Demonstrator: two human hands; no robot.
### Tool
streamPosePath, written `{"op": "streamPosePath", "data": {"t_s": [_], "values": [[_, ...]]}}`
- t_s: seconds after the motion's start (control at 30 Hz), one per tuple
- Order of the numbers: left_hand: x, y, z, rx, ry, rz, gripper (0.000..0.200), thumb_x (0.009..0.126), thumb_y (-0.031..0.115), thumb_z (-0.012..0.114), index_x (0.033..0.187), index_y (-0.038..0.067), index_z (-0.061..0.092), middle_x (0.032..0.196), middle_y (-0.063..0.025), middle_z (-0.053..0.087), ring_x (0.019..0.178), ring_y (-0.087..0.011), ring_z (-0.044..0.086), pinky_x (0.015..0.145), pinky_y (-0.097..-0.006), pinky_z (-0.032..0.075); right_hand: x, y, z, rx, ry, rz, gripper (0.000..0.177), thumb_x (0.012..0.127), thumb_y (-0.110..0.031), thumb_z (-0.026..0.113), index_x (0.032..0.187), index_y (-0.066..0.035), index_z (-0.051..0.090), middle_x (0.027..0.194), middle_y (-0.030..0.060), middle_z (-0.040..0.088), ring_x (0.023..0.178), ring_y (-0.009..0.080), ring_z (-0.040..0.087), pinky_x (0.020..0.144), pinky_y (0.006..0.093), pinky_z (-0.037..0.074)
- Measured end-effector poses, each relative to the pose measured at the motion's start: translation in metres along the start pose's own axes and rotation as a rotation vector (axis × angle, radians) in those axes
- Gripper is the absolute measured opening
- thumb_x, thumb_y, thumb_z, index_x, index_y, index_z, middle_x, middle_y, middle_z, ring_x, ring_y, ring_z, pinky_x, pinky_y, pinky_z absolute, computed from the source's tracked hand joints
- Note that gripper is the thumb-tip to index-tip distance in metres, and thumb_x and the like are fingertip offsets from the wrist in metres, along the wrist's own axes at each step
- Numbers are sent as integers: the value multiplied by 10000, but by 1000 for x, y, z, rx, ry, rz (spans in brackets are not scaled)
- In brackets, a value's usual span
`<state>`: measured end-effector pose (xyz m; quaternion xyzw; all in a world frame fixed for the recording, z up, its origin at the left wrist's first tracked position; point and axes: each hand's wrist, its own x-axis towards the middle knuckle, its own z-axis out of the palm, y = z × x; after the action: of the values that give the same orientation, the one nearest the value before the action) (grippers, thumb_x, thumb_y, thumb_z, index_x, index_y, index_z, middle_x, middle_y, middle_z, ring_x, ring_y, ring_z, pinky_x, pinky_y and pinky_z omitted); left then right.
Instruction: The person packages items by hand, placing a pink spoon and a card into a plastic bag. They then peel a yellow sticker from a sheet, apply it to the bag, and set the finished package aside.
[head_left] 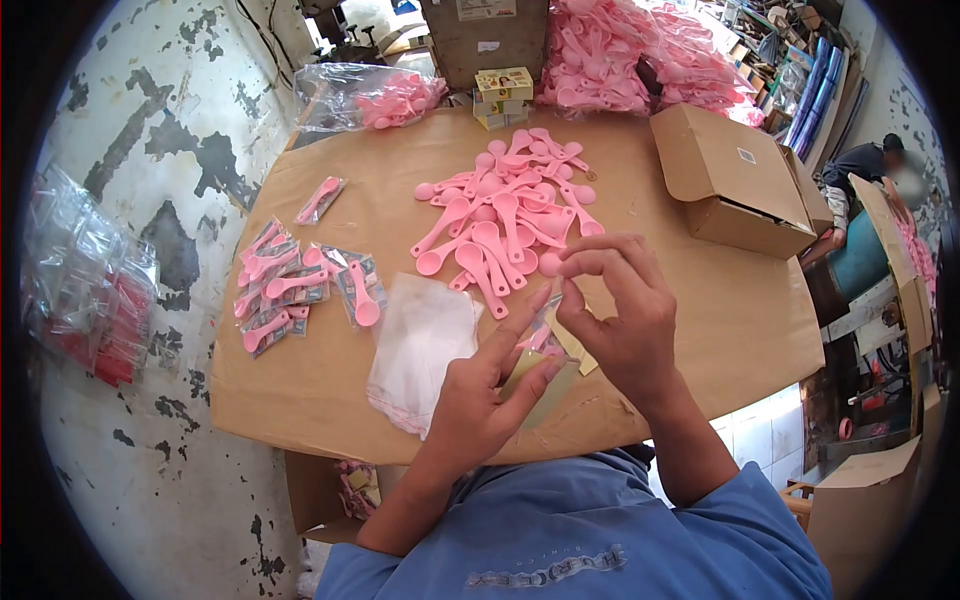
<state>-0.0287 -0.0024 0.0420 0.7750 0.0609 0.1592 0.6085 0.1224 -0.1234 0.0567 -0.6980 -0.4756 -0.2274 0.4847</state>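
My left hand (485, 405) grips a small clear plastic packet (543, 383) between thumb and fingers, near the front edge of the table. A pale yellowish card and something pink show through the packet. My right hand (625, 310) is closed in a pinch at the packet's upper end; the fingers hide exactly what they pinch. Just beyond my hands lies a heap of loose pink measuring spoons (507, 210). A stack of white plastic bags (420, 345) is left of my left hand. Further left are several packed spoons (275, 280) in clear sleeves with printed cards.
An upturned cardboard box (735, 175) stands at the right of the paper-covered table (690, 300). At the back are large bags of pink spoons (600, 55), small yellow boxes (503, 90) and an opened plastic bag (350, 95). A co-worker (865, 170) is at far right.
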Motion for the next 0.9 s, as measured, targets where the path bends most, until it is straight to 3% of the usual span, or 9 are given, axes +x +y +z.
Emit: {"op": "streamPosePath", "data": {"t_s": [0.17, 0.2, 0.27, 0.37, 0.4, 0.57, 0.7, 0.8, 0.9], "values": [[0, -2, -4, -63, 23, -84, 603, 1012, 117, 673, 1566, 39, 446, 649, 35, 587, 593, -8, 385, 562, -199, 299, 9, 23, -8, 209, 211, 180, 90, 889, -15, 714, 962, -37, 666, 1038, 123, 698, 991, 246, 675, 921, 385, 535], [-1, -6, -3, -104, 46, -87, 584, 1015, 136, 672, 1556, 56, 468, 622, 24, 586, 578, -23, 366, 555, -212, 320, 13, 26, -11, 407, 290, 272, 66, 917, -12, 688, 968, -37, 654, 1026, 119, 693, 974, 232, 674, 918, 375, 539], [2, -10, 4, -253, 121, -81, 520, 1034, 136, 655, 1513, 12, 497, 782, -21, 711, 617, -5, 462, 570, -198, 363, 21, 28, -22, 803, 447, 458, 31, 972, -6, 637, 981, -36, 632, 1001, 110, 684, 941, 204, 670, 910, 355, 547], [5, -14, -2, -373, 149, -102, 435, 1050, 126, 636, 1446, -28, 543, 1033, -113, 778, 746, -23, 606, 646, -191, 458, 9, 50, -36, 984, 499, 384, 89, 1018, 16, 542, 1005, -37, 612, 939, 84, 657, 844, 155, 635, 799, 303, 540], [6, -15, -5, -397, 144, -114, 409, 1053, 122, 631, 1423, -38, 558, 1119, -148, 780, 801, -37, 654, 680, -191, 495, 7, 43, -42, 1008, 361, 355, 67, 1003, -1, 548, 987, -39, 601, 903, 47, 628, 749, 77, 552, 689, 248, 478], [15, -20, -4, -470, 189, -9, 356, 1046, 100, 637, 1368, -47, 594, 1188, -135, 724, 1055, -127, 677, 891, -256, 560, -12, 19, -20, 895, -181, 708, 177, 970, -87, 636, 1123, -4, 668, 904, 5, 629, 652, 15, 466, 569, 195, 380], [17, -23, -5, -480, 172, -5, 354, 1037, 75, 643, 1363, -55, 595, 1171, -103, 696, 1140, -148, 659, 934, -275, 555, -22, 10, 5, 809, -313, 607, 201, 980, -79, 678, 1159, 11, 693, 938, 2, 662, 679, 19, 515, 587, 189, 415], [18, -22, -8, -449, 219, -16, 304, 1023, 58, 647, 1301, -63, 630, 1262, -180, 700, 1097, -168, 693, 946, -306, 563, -24, 14, 9, 876, -322, 631, 168, 988, -75, 700, 1134, 10, 707, 975, 4, 684, 731, 27, 561, 630, 194, 452], [19, -24, -13, -430, 246, -29, 254, 1022, 51, 661, 1250, -60, 674, 1121, -111, 749, 1047, -120, 690, 897, -258, 559, -23, 20, 9, 865, -309, 615, 158, 994, -70, 702, 1129, 10, 717, 998, 10, 693, 782, 30, 585, 659, 201, 470]]}}
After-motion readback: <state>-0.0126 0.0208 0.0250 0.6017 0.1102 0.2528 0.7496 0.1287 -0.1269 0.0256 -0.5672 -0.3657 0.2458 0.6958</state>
